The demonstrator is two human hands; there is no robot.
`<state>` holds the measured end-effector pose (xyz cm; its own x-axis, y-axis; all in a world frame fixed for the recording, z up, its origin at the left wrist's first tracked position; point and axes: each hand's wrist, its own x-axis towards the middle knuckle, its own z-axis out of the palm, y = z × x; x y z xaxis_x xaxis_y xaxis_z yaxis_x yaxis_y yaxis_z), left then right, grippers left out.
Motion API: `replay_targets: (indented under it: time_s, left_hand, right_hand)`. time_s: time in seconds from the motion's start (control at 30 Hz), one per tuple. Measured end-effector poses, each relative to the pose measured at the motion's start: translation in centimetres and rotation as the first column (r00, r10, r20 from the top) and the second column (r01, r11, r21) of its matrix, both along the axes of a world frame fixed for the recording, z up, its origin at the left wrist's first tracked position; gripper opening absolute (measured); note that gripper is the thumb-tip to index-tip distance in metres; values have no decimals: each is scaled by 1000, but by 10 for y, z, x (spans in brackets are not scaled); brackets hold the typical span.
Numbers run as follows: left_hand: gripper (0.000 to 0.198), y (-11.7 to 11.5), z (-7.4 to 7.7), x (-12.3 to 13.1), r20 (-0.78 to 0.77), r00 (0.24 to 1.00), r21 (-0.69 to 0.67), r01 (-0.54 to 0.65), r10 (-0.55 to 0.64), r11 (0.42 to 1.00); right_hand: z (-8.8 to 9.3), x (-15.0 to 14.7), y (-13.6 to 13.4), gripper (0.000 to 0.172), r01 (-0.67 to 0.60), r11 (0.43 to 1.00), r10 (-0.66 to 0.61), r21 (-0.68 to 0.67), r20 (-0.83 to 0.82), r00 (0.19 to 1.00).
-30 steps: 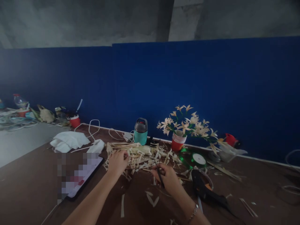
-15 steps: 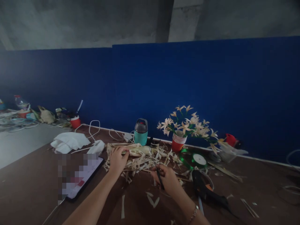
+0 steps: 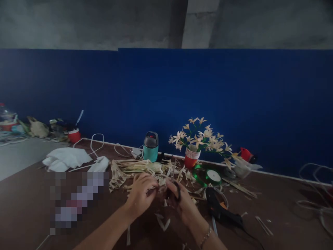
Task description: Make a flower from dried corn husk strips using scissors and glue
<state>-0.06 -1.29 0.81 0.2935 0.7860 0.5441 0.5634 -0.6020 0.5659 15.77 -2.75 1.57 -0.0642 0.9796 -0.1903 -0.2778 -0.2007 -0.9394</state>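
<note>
In the head view, my left hand (image 3: 140,196) has its fingers curled and pinched together near the middle of the table. Whatever sits between those fingertips is too small and blurred to name. Close to its right, my right hand (image 3: 185,205) grips a pair of scissors (image 3: 178,190) by the dark handles, blades pointing up and away. Behind both hands lie dry, pale husks (image 3: 118,175) and a heap of husk scraps. A few petal-shaped husk pieces (image 3: 163,222) rest on the table below the hands.
A red paper cup (image 3: 191,159) of husk flowers stands behind, beside green ribbon (image 3: 200,175). A black glue gun (image 3: 221,208) lies right of my right hand. A turquoise device (image 3: 150,151), white cloth (image 3: 66,159) and a blurred-out phone (image 3: 78,203) are further left.
My left hand has left the husk pile and come nearer to me and to the right, beside the scissors. The scissors now point upward. The whole view has shifted slightly.
</note>
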Motion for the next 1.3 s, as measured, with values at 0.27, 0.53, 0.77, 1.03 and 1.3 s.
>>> replay_targets:
  time_s: [0.27, 0.53, 0.77, 1.03, 1.3]
  left_hand:
    - [25, 15, 19, -27, -232, 961, -81, -171, 149, 982]
    - [15, 20, 24, -60, -582, 788, -230, -398, 203, 888]
    - [15, 10, 15, -41, -681, 707, -211, -439, 191, 874]
    - [15, 12, 16, -41, -720, 676, -229, -445, 157, 866]
    - [20, 18, 27, -54, -703, 680, -143, -422, 208, 895]
  right_hand:
    - [-10, 7, 8, 37, 133, 991, -134, 10, 50, 990]
    - [-28, 23, 21, 48, 75, 919, -292, 386, 541, 789]
    - [-28, 28, 20, 45, 92, 904, -373, 417, 666, 646]
    - [-25, 27, 21, 43, 86, 921, -327, 381, 631, 703]
    - [-20, 28, 21, 34, 77, 921, -307, 382, 592, 745]
